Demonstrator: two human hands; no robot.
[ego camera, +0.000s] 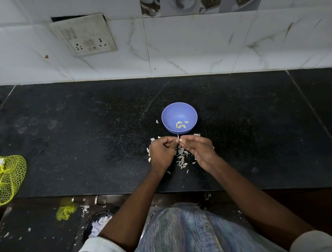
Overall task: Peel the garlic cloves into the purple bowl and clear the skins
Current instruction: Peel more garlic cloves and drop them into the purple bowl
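Note:
The purple bowl [179, 113] stands on the black counter [82, 132] with several peeled garlic cloves [181, 124] in its bottom. Just in front of the bowl my left hand [161, 152] and my right hand [197, 148] meet fingertip to fingertip and pinch one small garlic clove [179, 140] between them. A thin strip of skin sticks up from the clove. Pale garlic skins [181, 157] lie scattered on the counter under and around both hands.
A yellow mesh bag [3, 178] lies at the counter's left front edge. A socket plate [84, 35] hangs on the tiled wall behind. Below the counter edge, more skins and a scrap of yellow mesh [65, 212] lie on the floor.

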